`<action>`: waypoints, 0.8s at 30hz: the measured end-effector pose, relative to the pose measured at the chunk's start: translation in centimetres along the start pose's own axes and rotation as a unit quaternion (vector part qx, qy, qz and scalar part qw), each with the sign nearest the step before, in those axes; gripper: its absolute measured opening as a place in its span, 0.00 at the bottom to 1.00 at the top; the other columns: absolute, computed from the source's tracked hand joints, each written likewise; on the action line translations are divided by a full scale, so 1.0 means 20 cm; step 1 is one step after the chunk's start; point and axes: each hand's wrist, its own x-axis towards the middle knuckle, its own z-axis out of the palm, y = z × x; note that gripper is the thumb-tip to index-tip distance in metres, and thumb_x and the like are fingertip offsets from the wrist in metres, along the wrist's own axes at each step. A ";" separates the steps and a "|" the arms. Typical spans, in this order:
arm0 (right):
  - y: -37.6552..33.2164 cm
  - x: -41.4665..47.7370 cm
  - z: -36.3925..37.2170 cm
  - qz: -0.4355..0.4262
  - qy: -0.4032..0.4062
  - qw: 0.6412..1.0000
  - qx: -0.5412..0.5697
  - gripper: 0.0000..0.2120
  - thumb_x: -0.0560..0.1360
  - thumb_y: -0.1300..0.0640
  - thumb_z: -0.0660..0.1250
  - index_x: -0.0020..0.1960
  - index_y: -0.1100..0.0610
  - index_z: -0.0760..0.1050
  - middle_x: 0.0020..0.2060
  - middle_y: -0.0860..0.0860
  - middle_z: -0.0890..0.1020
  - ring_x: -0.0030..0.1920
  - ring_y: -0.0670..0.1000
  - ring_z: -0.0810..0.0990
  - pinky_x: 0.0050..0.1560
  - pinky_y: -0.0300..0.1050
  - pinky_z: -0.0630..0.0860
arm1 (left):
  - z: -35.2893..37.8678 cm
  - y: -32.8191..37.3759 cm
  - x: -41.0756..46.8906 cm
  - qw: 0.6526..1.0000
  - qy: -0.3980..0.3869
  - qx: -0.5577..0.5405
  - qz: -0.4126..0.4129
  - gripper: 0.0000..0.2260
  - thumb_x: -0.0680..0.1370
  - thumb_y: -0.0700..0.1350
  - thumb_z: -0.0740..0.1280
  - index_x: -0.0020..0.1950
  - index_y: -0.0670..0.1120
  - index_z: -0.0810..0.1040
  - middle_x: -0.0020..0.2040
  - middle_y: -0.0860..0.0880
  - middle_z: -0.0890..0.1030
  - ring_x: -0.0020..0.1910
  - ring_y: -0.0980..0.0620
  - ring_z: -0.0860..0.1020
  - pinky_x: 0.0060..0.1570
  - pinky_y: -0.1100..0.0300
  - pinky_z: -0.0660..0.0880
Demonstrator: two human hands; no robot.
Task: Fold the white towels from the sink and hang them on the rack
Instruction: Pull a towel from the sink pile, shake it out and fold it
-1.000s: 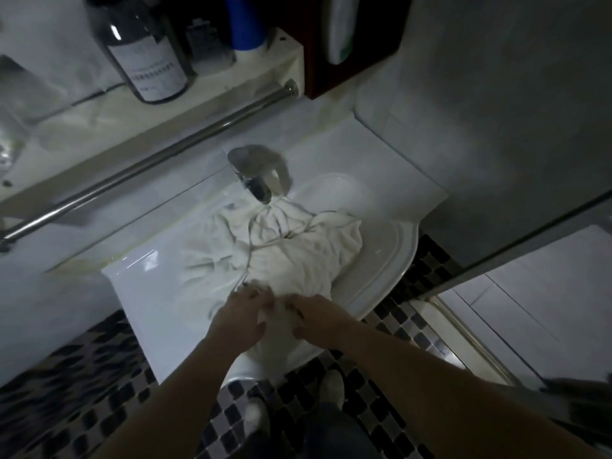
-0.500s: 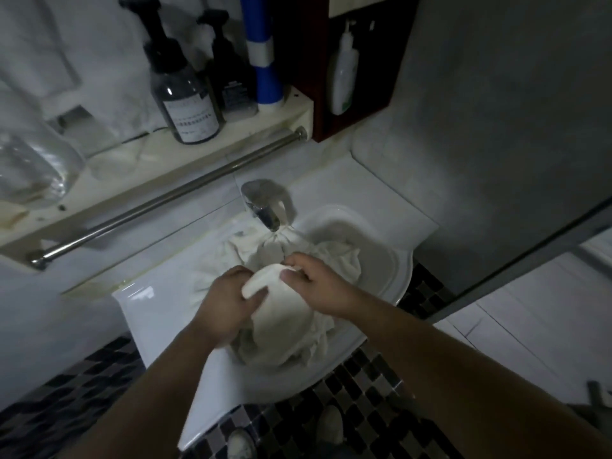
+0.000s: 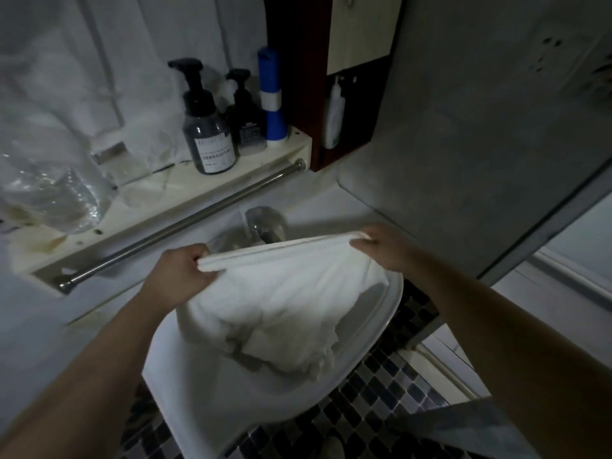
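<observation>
Above the sink [image 3: 381, 329], both hands' fingers pinch a white towel's [image 3: 281, 293] top edge, left hand [image 3: 180, 271], right hand [image 3: 381, 245]

Your path up to the rack [image 3: 185, 223] is open; faucet [image 3: 265, 223] sits just below, bottles [image 3: 212, 134] crowd the shelf [image 3: 132, 193] above.

A home bathroom — sink [image 3: 381, 329], tap [image 3: 265, 223], soap bottles [image 3: 208, 127].

Cream shelf [image 3: 139, 207] against the wall carries a dark grey pump bottle with white label [image 3: 208, 134], a smaller black pump bottle [image 3: 246, 119] just beside it, then a blue-and-white cylindrical container [image 3: 273, 97]. Clear plastic bottle [image 3: 49, 193] at shelf's left. Chrome faucet [image 3: 265, 223] below. Checkered mosaic floor [image 3: 381, 385].
</observation>
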 end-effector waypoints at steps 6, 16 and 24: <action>0.03 0.04 -0.08 0.021 0.168 0.983 0.075 0.09 0.77 0.53 0.71 0.41 0.48 0.72 0.33 0.43 0.75 0.35 0.39 0.73 0.32 0.34 0.66 | -0.05 -0.11 0.00 0.989 0.004 -0.069 -0.134 0.13 0.68 0.58 0.72 0.35 0.50 0.77 0.31 0.51 0.79 0.39 0.42 0.80 0.38 0.55 0.70; -0.59 -0.03 0.08 -0.128 -0.009 0.984 0.123 0.33 0.65 0.39 0.77 0.67 0.33 0.68 0.63 0.41 0.76 0.60 0.41 0.76 0.54 0.35 0.76 | -0.01 0.48 0.10 0.948 -0.086 -0.306 0.017 0.11 0.75 0.47 0.71 0.55 0.45 0.82 0.53 0.49 0.85 0.55 0.50 0.82 0.55 0.57 0.76; -0.53 -0.04 -0.12 -0.114 0.136 0.978 0.106 0.07 0.74 0.63 0.72 0.53 0.59 0.82 0.44 0.50 0.80 0.44 0.44 0.76 0.44 0.38 0.71 | -0.04 0.41 0.14 0.975 -0.177 -0.092 0.094 0.05 0.73 0.44 0.74 0.45 0.47 0.80 0.41 0.52 0.81 0.37 0.59 0.78 0.38 0.62 0.74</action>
